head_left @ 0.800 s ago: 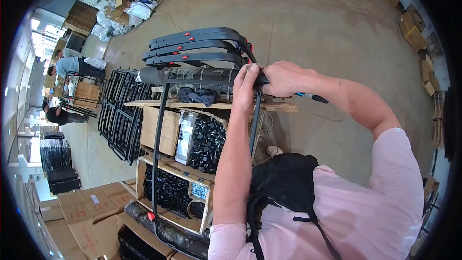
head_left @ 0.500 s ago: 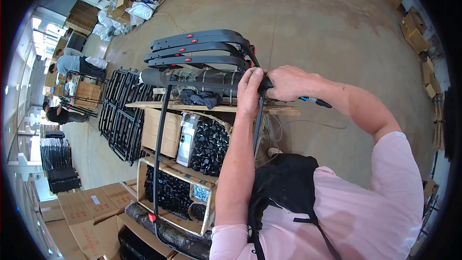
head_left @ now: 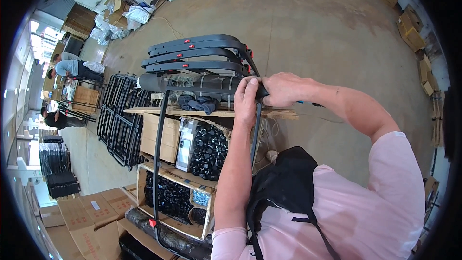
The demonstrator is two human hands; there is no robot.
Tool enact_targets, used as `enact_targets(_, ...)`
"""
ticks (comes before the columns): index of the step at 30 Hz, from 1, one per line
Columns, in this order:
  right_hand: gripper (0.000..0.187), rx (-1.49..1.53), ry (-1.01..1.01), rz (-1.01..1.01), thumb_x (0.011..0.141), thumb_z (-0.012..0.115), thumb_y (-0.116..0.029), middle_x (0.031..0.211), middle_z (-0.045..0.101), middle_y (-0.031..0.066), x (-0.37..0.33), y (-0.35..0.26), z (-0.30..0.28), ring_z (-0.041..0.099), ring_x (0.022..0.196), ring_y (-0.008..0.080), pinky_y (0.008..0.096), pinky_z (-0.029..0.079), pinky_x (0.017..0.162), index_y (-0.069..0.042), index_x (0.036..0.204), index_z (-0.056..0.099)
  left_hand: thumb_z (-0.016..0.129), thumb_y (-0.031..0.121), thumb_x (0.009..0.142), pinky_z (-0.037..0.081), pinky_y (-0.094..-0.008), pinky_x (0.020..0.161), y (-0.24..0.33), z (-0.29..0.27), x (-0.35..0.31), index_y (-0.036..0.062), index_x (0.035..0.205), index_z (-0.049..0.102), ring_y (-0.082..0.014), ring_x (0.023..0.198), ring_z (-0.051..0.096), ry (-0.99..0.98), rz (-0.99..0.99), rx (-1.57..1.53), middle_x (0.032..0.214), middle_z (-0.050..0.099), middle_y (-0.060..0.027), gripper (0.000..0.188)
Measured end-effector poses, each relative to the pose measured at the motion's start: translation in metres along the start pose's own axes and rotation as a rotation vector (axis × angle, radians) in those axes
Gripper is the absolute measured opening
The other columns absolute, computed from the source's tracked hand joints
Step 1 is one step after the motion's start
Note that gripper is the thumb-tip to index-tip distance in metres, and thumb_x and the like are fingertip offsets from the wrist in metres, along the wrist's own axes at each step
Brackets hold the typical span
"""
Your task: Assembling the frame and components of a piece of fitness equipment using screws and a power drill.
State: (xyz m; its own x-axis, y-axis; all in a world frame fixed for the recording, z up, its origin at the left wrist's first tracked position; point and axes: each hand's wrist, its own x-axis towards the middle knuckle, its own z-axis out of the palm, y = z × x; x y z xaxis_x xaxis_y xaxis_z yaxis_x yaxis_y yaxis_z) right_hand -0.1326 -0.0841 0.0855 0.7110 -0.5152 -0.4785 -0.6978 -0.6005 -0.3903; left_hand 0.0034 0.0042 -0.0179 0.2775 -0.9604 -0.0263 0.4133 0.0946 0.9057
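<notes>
A black tubular metal frame (head_left: 156, 163) rests on a dark padded roll (head_left: 192, 83) strapped along the top of a wooden bench board (head_left: 274, 113). My left hand (head_left: 246, 97) is closed on the frame's right corner, its thumb and fingers pressed together at the tube. Right beside it, my right hand (head_left: 284, 89) is closed around a dark tool whose blue part (head_left: 300, 101) shows beneath the wrist. Most of that tool is hidden by the hand, and its tip against the corner cannot be made out.
Stacked black curved frames (head_left: 192, 53) with red buttons lie just beyond the roll. Below the board sit a bin of black knobs (head_left: 210, 151), a crate of small black parts (head_left: 166, 197) and cardboard boxes (head_left: 91, 212). More black frames (head_left: 118, 115) stand left; people work farther off.
My right hand has shifted slightly left and down, turning so less of the tool shows below the wrist. The left hand keeps its hold on the frame's corner.
</notes>
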Motion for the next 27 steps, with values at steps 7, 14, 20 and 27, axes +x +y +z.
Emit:
enact_targets(7,0.039,-0.020,-0.035,0.060,0.088,0.065,-0.029,0.085,0.074,0.0263,0.005,0.000,0.007,0.075,0.087,0.0414,0.0513,0.059,0.081,0.009,0.090,0.072,0.060,0.028,0.109,0.046,-0.0296,0.091,-0.004,-0.001,0.001,0.0028,0.112,0.069,-0.0108,0.097,0.058,-0.001,0.004,0.007,0.103,0.067,-0.0014,0.027)
enact_targets(14,0.035,0.038,-0.104,0.175,0.085,0.064,-0.027,0.080,0.075,0.0220,0.002,-0.009,0.003,0.076,0.083,0.0372,0.0481,0.060,0.080,0.006,0.087,0.076,0.059,0.031,0.109,0.045,-0.0307,0.092,-0.004,-0.002,-0.001,0.0025,0.112,0.070,-0.0117,0.098,0.058,0.021,-0.008,0.096,0.103,0.068,-0.0019,0.031)
enact_targets(20,0.030,0.033,-0.087,0.190,0.079,0.072,-0.025,0.086,0.078,0.0164,0.016,-0.019,0.014,0.077,0.083,0.0293,0.0436,0.060,0.079,0.002,0.089,0.079,0.059,0.036,0.109,0.046,-0.0310,0.091,0.001,-0.006,0.002,0.0024,0.112,0.072,-0.0125,0.096,0.058,0.033,-0.064,0.062,0.101,0.068,-0.0024,0.036)
enact_targets(27,0.023,0.147,0.002,0.299,0.077,0.074,-0.021,0.086,0.079,0.0125,0.011,-0.024,0.025,0.076,0.079,0.0262,0.0407,0.059,0.074,-0.001,0.088,0.079,0.060,0.042,0.109,0.049,-0.0323,0.087,0.005,-0.011,0.004,0.0008,0.111,0.072,-0.0142,0.094,0.061,-0.060,-0.074,0.109,0.102,0.070,-0.0045,0.043)
